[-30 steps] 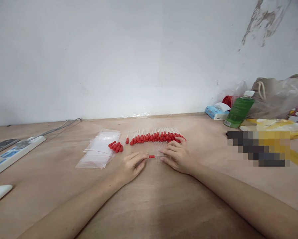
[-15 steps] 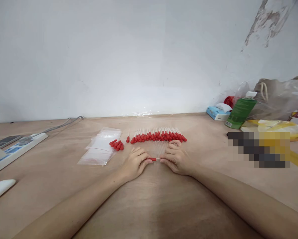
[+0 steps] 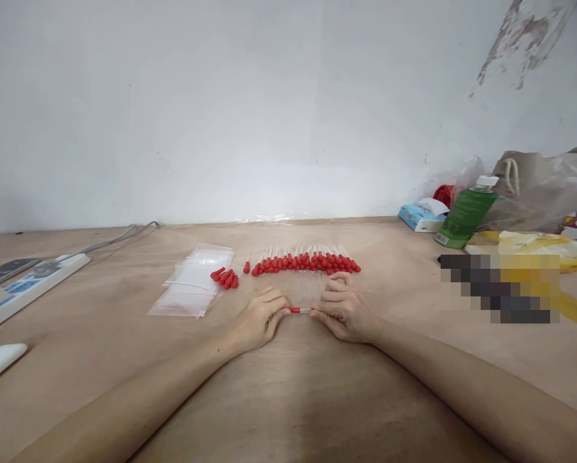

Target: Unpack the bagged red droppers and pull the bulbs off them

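My left hand (image 3: 263, 317) pinches a red rubber dropper bulb (image 3: 294, 310) between thumb and fingers. Opposite it, my right hand (image 3: 342, 311) is closed on a clear glass dropper tube (image 3: 305, 310), whose end meets the bulb's mouth; how deep it sits inside cannot be made out. Loose glass tubes (image 3: 308, 283) lie side by side just behind, partly covered by my right hand. Farther back runs a row of droppers with red bulbs (image 3: 307, 261), bulbs toward me. A single dropper (image 3: 246, 266) lies at its left, near a small heap of loose red bulbs (image 3: 226, 278).
Clear plastic zip bags (image 3: 188, 286) lie under and beside the loose bulbs. At left are a power strip (image 3: 37, 292), a phone (image 3: 15, 271) and a white object (image 3: 1, 363). A green bottle (image 3: 466, 215), tissue pack (image 3: 421, 217) and yellow bag (image 3: 541, 247) stand at right.
The hands keep their grips on bulb and tube. A little more glass shows between the bulb and my right fingers. The whole view has shifted slightly.
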`<state>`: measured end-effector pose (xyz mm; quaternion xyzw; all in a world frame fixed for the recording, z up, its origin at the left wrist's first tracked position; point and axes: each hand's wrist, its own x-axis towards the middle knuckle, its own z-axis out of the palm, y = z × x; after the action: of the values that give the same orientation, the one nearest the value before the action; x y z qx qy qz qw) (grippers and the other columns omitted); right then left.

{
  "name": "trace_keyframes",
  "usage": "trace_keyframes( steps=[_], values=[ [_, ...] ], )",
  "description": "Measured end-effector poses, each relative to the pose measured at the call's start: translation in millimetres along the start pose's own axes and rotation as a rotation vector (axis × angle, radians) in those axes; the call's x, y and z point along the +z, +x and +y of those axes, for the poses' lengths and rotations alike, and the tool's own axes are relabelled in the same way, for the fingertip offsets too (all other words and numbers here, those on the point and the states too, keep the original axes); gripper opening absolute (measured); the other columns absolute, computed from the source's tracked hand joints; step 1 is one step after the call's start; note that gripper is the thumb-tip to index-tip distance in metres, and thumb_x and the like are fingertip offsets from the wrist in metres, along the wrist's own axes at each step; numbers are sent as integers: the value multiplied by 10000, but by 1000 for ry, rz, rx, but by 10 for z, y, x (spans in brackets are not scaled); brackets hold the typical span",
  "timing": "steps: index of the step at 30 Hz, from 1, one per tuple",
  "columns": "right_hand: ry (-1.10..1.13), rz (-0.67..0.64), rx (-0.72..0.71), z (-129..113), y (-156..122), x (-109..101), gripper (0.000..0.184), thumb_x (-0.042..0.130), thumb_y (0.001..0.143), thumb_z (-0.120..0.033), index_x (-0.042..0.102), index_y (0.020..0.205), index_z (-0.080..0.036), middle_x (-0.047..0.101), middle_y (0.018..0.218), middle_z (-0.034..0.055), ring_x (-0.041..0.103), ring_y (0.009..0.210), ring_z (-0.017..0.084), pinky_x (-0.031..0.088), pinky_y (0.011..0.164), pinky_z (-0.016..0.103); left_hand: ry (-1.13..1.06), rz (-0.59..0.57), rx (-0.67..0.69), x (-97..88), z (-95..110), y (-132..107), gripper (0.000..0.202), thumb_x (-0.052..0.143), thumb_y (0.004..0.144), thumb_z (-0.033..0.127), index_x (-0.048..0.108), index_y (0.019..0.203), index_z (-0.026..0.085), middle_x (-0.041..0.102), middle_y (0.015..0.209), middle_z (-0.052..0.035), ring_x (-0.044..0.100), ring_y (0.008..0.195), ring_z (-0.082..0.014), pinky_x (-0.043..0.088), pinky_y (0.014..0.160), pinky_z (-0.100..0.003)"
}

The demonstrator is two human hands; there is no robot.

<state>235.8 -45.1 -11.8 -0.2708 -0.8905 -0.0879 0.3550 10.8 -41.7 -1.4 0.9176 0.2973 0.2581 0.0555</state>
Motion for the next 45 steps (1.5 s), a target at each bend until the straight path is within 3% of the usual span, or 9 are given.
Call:
trace_keyframes(
  steps=[4, 11, 14, 17, 22, 27, 34, 40, 45],
  values=[
    [16, 44, 24, 51, -23, -45, 185, 485, 826, -260, 643, 742, -210, 519, 549, -10, 417, 648, 132, 268, 826, 364, 13, 45, -63, -51, -23, -40, 217, 355, 900, 213, 533, 783, 169, 548, 772, -31, 498, 729, -138, 410, 682, -254],
    [-51, 129, 409, 167, -20, -15, 149, 481, 799, -241, 622, 796, -194, 579, 611, 2, 473, 623, 130, 276, 739, 323, 22, 201, -184, -140, -26, -72, 203, 393, 883, 236, 587, 936, 209, 540, 926, -34, 525, 879, -143, 433, 802, -278],
    [-85, 149, 527, 185, -16, 34, 121, 488, 779, -226, 596, 821, -188, 589, 623, -7, 511, 643, 134, 272, 726, 305, 66, 355, -312, -233, -151, -23, 264, 391, 867, 246, 584, 1043, 204, 508, 981, -56, 505, 957, -168, 421, 868, -323],
    [-129, 153, 573, 194, -9, 58, 91, 490, 774, -216, 575, 785, -187, 613, 661, -9, 534, 664, 133, 263, 732, 297, 50, 419, -449, -437, -384, 15, 315, 395, 842, 264, 590, 1070, 166, 528, 923, -69, 545, 872, -173, 464, 779, -315],
    [-223, 211, 582, 205, 14, 88, 140, 488, 793, -233, 610, 730, -203, 642, 683, 1, 557, 692, 139, 244, 747, 310, 89, 426, -626, -765, -817, -99, 361, 503, 740, 331, 546, 1066, 181, 606, 859, -28, 579, 691, -143, 471, 625, -266],
    [-248, 193, 488, 202, 24, 120, 160, 499, 792, -225, 640, 718, -217, 645, 685, -1, 543, 689, 128, 231, 784, 327, 177, 357, -718, -803, -1059, -253, 338, 531, 694, 437, 539, 934, 200, 635, 862, -15, 596, 723, -163, 431, 585, -253],
    [-162, 71, 387, 139, 53, 71, 165, 540, 774, -323, 665, 784, -215, 626, 700, 8, 515, 699, 132, 247, 805, 337, 238, 205, -762, -809, -1012, -242, 315, 521, 690, 513, 591, 778, 219, 644, 743, 2, 595, 742, -181, 407, 619, -256],
    [-134, 0, 345, 127, 51, 26, 291, 575, 728, -463, 676, 829, -210, 611, 740, 31, 509, 743, 154, 260, 806, 349, 251, 253, -814, -834, -938, -198, 360, 470, 719, 542, 615, 724, 213, 652, 778, -7, 585, 726, -182, 396, 588, -253],
    [-117, 49, 376, 141, 29, 38, 303, 552, 746, -487, 678, 821, -222, 604, 764, 30, 510, 761, 152, 254, 818, 350, 313, 222, -709, -849, -788, -119, 321, 473, 726, 497, 621, 743, 213, 639, 864, -12, 568, 757, -185, 404, 651, -268]
  ],
)
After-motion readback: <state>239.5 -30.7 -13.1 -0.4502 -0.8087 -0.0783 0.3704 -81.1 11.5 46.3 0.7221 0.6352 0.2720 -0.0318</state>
